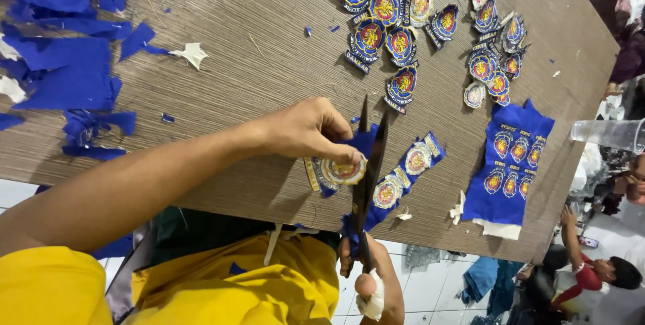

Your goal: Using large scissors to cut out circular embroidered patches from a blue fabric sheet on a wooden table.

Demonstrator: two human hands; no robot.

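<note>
A: Where do your edges and free room lie?

B: The wooden table ends just below your work, its near edge running under the left hand. Blue fabric scraps crowd its left end; cut badges fill the far middle; an uncut blue sheet of badges lies to the right. Bare wood stays open between the scraps and the cut badges.

A: And the work itself?

B: Your left hand, fingers closed, pinches a round badge at the end of a blue strip of badges, just under the fingertips. Your right hand, a white bandage on one finger, is wrapped around the handles of the scissors beyond the table edge. The blades stand parted, touching the strip beside the pinched badge.
</note>
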